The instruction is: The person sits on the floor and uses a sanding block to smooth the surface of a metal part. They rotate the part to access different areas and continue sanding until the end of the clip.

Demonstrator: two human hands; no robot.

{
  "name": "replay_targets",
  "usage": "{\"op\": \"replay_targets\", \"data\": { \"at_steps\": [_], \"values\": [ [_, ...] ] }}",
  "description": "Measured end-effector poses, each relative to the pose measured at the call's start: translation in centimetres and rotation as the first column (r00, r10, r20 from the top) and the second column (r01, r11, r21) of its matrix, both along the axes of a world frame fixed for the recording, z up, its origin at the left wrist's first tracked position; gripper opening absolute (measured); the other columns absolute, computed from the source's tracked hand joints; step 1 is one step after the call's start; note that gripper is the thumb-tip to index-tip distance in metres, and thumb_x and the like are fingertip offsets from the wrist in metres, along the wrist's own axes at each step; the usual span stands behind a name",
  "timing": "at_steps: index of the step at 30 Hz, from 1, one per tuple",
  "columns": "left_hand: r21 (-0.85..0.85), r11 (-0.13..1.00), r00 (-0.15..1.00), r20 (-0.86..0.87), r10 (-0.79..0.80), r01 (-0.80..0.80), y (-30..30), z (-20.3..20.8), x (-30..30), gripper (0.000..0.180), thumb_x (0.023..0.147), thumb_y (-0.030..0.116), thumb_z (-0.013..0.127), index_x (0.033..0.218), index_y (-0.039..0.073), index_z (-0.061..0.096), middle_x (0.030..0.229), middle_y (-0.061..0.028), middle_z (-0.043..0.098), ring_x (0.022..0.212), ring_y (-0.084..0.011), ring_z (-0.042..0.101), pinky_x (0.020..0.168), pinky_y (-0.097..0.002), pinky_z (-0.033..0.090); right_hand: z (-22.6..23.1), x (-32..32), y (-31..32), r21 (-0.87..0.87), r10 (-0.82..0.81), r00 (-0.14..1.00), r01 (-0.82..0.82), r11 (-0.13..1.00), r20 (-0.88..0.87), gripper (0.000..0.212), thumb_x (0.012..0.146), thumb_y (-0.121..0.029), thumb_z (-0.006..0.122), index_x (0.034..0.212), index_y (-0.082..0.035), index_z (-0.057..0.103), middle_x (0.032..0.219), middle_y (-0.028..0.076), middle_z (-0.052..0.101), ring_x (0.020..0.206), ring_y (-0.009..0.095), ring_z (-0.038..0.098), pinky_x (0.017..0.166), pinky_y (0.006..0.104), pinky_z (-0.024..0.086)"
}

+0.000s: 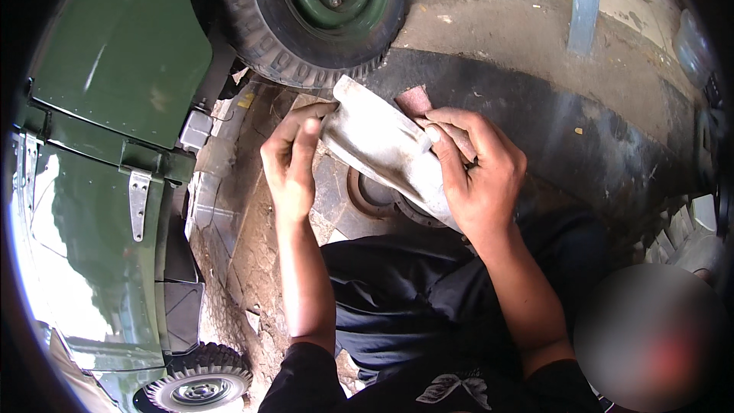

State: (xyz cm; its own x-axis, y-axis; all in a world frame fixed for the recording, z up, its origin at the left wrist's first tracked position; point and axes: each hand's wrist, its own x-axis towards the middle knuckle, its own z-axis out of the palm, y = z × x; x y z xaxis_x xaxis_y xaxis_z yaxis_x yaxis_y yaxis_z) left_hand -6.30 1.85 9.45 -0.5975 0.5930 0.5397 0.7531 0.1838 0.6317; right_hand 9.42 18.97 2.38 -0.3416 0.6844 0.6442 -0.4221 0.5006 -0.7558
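Observation:
A pale, off-white curved panel [382,138] with grimy smudges is held up in front of my lap, tilted down toward the right. My left hand [297,149] pinches its upper left edge between thumb and fingers. Closed near the panel's right side, my right hand [482,164] grips a reddish-brown piece of sandpaper [414,101] that sticks out past the fingertips. Whether the right hand also bears on the panel is hard to make out. Below the panel, partly hidden by it, lie round metal rings [367,197] on the ground.
A green vehicle body [115,53] with hinges fills the left side. A large tyre [264,38] on a green wheel stands ahead, and a smaller-looking tyre [200,386] shows at lower left. A black mat [535,118] covers ground at right, near a grey-blue post [586,8].

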Motion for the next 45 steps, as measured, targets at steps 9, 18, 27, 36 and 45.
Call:
{"op": "replay_targets", "data": {
  "at_steps": [9,18,27,36,45],
  "values": [
    [-0.083,0.99,0.949,0.303,-0.086,0.116,1.8,3.9,0.6,0.013,0.097,0.009,0.073,0.097,-0.003,0.069,0.101,-0.0079,0.072,0.098,-0.0147,0.062,0.091,-0.0302,0.046,-0.1,0.2,0.0,-0.222,0.155,0.987,-0.159,0.962,-0.037,0.015,0.097,0.006,0.075,0.112,0.005,0.074,0.106,0.017,0.08,0.098,0.02,0.08,0.082,0.0319,0.065],
    [0.081,0.988,0.971,0.21,0.111,-0.131,4.2,2.2,2.3,0.022,0.1,0.021,0.074,0.102,-0.001,0.072,0.099,-0.0084,0.071,0.089,-0.0131,0.059,0.082,-0.03,0.047,-0.5,0.7,0.5,-0.358,0.254,0.961,-0.276,0.892,-0.107,0.019,0.101,0.004,0.073,0.12,0.006,0.073,0.113,0.013,0.078,0.107,0.018,0.077,0.094,0.0307,0.062],
    [-0.024,0.978,0.964,-0.162,-0.209,0.208,6.1,2.9,0.7,0.024,0.108,0.016,0.065,0.119,0.001,0.079,0.109,-0.0142,0.08,0.103,-0.0255,0.075,0.095,-0.0357,0.055,-0.5,1.9,1.5,-0.055,0.194,0.981,-0.194,0.979,-0.008,0.035,0.101,0.002,0.071,0.135,0.004,0.071,0.118,0.014,0.074,0.111,0.02,0.075,0.097,0.0318,0.06],
    [-0.249,0.883,0.875,-0.188,-0.447,0.398,6.1,4.2,1.3,0.023,0.093,0.017,0.081,0.113,0.005,0.081,0.098,-0.0122,0.081,0.092,-0.03,0.077,0.089,-0.0402,0.057,-0.6,1.1,0.1,-0.184,0.322,0.93,-0.353,0.917,-0.178,0.021,0.104,0.001,0.071,0.124,0.007,0.067,0.118,0.017,0.076,0.107,0.02,0.077,0.096,0.0323,0.063],
    [-0.22,0.842,0.841,-0.128,-0.526,0.494,6.2,4.3,1.5,0.021,0.088,0.009,0.084,0.108,0.005,0.08,0.098,-0.0085,0.079,0.095,-0.0265,0.075,0.087,-0.0375,0.055,-1.3,1.0,0.3,-0.293,0.301,0.915,-0.376,0.879,-0.268,0.017,0.102,-0.005,0.077,0.114,0.003,0.066,0.107,0.011,0.077,0.1,0.014,0.075,0.086,0.0275,0.059]
  ]
}}
